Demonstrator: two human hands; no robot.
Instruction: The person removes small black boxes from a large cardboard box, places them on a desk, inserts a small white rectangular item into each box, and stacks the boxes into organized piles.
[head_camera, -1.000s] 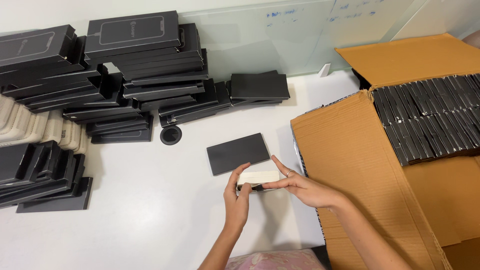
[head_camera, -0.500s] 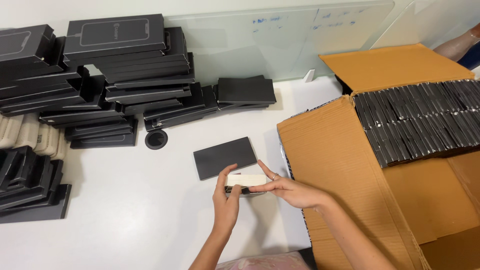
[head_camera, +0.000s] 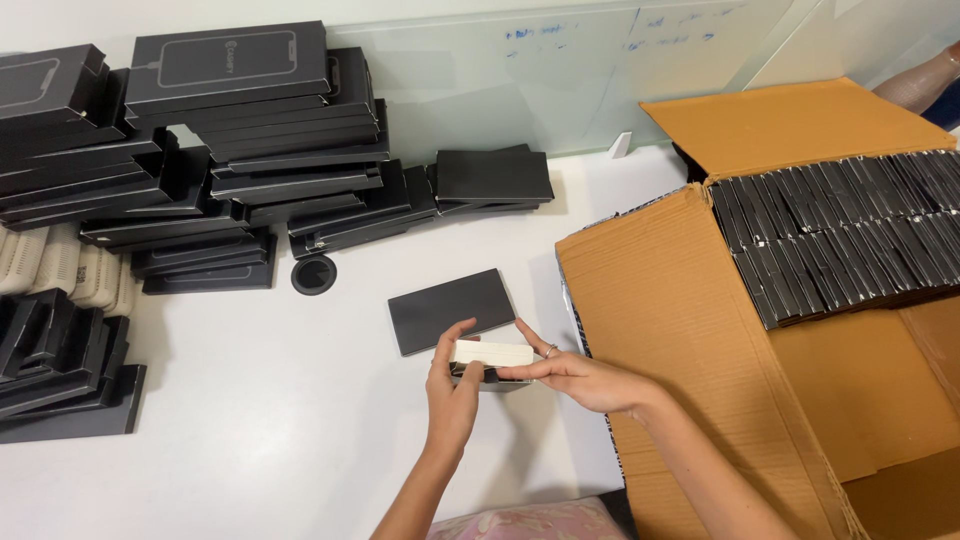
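In the head view, both hands are working on one small item near the middle of the white tabletop (head_camera: 250, 430): a cream-coloured insert tray (head_camera: 492, 353) sitting over a thin dark piece, likely the base of a slim box. By the look of it, the step in hand is seating or aligning that cream tray against the dark part beneath it, and it appears only partly done, since the dark edge is showing under the tray's near side. The next move would seem to call for a steady, even press along the tray's length, keeping both ends level so it does not skew. The left hand (head_camera: 452, 395) is coming up from six o'clock, wrist straight, fingers curled and pinching the tray's left end between thumb and forefinger. The right hand (head_camera: 575, 378) is reaching in from four o'clock, forearm slanting across the cardboard flap, its fingers extended flat and gripping the tray's right end, a ring showing on one finger. Just beyond the tray, at twelve o'clock and barely apart from it, a flat black lid (head_camera: 450, 308) is lying on the tabletop. Stacks of black boxes (head_camera: 250, 150) are piling up at ten o'clock, and an open cardboard carton (head_camera: 700, 330) at three o'clock is holding rows of dark packets (head_camera: 840, 240).
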